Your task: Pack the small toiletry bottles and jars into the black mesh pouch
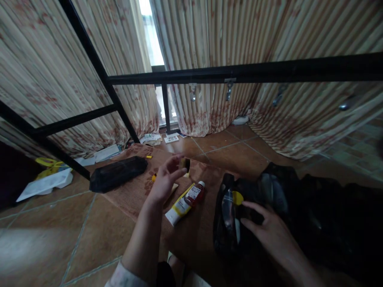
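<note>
Left hand (165,180) pinches a small dark object (186,163); the spread right hand (269,233), at four o'clock, should brace the black bag (302,207)

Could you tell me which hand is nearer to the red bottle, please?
Left. The left hand is just up-left of the red bottle; the right hand rests on the black bag to its right.

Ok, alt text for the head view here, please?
Seen from above, a person's left hand holds a small dark item at its fingertips over a brown mat, while the right hand rests open on a black bag. A white-and-yellow tube and a small red bottle lie between them; striped curtains hang behind.
</note>
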Available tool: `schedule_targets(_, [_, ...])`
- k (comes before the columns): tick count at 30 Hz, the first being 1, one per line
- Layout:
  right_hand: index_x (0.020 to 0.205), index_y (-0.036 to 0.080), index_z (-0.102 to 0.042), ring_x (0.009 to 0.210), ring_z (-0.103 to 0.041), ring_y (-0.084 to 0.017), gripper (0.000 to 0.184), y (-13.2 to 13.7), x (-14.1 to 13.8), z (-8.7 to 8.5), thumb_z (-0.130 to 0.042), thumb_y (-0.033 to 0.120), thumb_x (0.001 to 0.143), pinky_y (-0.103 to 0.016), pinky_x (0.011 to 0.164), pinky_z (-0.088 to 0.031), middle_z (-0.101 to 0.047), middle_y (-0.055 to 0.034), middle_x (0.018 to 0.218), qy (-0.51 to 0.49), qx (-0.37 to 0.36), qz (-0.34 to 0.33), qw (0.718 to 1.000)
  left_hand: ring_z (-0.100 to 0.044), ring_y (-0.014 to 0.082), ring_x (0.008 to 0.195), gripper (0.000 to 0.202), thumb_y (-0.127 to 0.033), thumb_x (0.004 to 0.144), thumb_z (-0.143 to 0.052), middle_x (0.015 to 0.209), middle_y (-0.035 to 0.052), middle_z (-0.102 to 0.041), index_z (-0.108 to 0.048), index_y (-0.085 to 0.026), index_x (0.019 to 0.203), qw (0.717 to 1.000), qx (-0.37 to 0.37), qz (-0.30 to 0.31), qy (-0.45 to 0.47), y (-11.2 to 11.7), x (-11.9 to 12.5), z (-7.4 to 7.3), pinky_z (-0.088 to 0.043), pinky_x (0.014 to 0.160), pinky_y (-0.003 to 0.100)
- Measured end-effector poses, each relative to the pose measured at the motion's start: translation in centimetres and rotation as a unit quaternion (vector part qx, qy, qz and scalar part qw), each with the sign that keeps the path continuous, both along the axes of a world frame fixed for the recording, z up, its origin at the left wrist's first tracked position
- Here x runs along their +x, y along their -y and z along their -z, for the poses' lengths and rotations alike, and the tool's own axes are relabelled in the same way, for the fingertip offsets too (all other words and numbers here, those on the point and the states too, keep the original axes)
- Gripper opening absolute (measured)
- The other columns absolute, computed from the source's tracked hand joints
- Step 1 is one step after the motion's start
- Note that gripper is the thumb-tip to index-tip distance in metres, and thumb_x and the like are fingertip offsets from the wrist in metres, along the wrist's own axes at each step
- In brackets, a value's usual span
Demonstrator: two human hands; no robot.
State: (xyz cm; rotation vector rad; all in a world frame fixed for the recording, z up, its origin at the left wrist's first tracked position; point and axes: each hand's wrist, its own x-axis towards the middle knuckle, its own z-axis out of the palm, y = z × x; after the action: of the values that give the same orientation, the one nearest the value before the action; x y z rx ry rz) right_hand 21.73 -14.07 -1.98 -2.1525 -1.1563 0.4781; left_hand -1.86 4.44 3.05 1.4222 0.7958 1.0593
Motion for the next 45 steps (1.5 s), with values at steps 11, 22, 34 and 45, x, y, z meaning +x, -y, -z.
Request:
schedule_targets(11, [0.114, 0.025, -0.069, 0.107, -0.061, -0.027, 0.053, 0.6, -0.5, -0.1, -0.063, 0.043, 0.064, -0.042, 0.094, -0.047, -0.06, -0.0082, 0.12, -0.089, 0.031, -0.009, 0.995, -0.068, 0.0235, 0.101, 0.047, -0.019, 0.066, -0.081, 0.1, 0.0046, -0.07, -0.061, -0.019, 0.109, 0.889, -0.237, 0.229, 0.317, 8.3, 5.0, 0.4, -0.051, 0.091, 0.034])
schedule_targets(22, [0.115, 0.024, -0.067, 0.107, -0.061, -0.028, 0.056, 0.6, -0.1, 0.0, -0.061, 0.044, 0.063, -0.042, 0.093, -0.047, -0.057, -0.0091, 0.123, -0.109, 0.02, -0.018, 0.994, -0.067, 0.0076, 0.064, 0.043, -0.046, 0.093, -0.054, 0.086, 0.0127, -0.074, -0.069, -0.005, 0.096, 0.828, -0.365, 0.264, 0.333, 9.2, 6.6, 1.1, -0.053, 0.064, 0.012])
schedule_targets(34, [0.114, 0.024, -0.069, 0.111, -0.059, -0.031, 0.059, 0.3, 0.1, 0.3, -0.061, 0.05, 0.061, -0.044, 0.097, -0.044, -0.06, -0.0105, 0.118, -0.081, -0.001, -0.018, 0.997, -0.071, 0.0108, 0.074, 0.043, -0.041, 0.08, -0.073, 0.101, 0.0128, -0.073, -0.066, -0.008, 0.107, 0.814, -0.319, 0.295, 0.386, 8.3, 5.6, 1.5, -0.056, 0.067, 0.014])
schedule_targets(45, [0.116, 0.024, -0.068, 0.107, -0.061, -0.03, 0.06, 0.4, 0.0, 0.3, -0.061, 0.051, 0.062, -0.044, 0.094, -0.046, -0.06, -0.0104, 0.117, -0.07, -0.015, -0.016, 0.997, -0.071, 0.0187, 0.087, 0.051, -0.017, 0.068, -0.082, 0.104, 0.0035, -0.068, -0.059, -0.024, 0.113, 0.881, -0.184, 0.276, 0.338, 8.0, 4.9, 1.3, -0.055, 0.072, 0.023])
